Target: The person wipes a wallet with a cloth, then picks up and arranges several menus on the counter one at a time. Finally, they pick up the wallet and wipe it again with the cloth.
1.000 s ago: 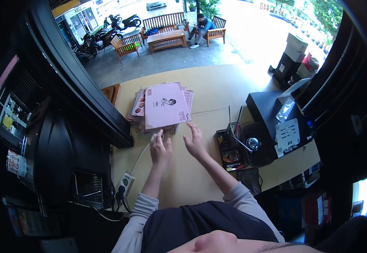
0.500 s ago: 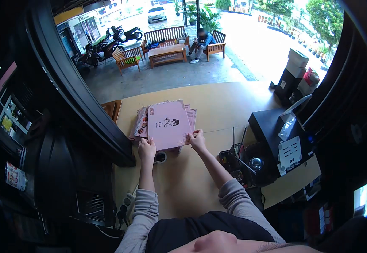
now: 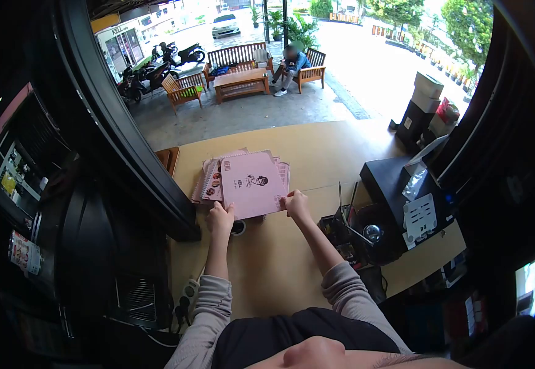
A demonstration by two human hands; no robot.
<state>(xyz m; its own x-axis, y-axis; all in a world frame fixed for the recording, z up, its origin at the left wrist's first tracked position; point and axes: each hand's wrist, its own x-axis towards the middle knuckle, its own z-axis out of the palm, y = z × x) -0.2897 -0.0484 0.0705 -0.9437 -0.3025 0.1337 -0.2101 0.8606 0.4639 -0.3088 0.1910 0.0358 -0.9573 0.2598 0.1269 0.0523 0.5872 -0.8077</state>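
Note:
A pink spiral-bound menu (image 3: 252, 184) with a drawn figure and lettering on its cover lies over a pile of similar menus (image 3: 209, 181). My left hand (image 3: 221, 216) pinches its near left corner, thumb on top. At the near right corner, my right hand (image 3: 296, 203) has its fingers closed on the same menu. The menus underneath poke out unevenly on the left and right sides. Partly hidden behind my left hand is a round dark opening with a pale rim (image 3: 238, 228) in the counter.
The pile rests on a light wooden counter (image 3: 323, 147). To the right stand a black box (image 3: 384, 178), a holder with pens (image 3: 347, 215) and a white perforated stand (image 3: 420, 215). A dark post (image 3: 132, 154) borders the left. Outside, a person (image 3: 292, 64) sits on a wooden chair.
The top menu and both hands have shifted slightly to the right in view. Both hands still grip the menu's near corners; my right fingers are curled more tightly.

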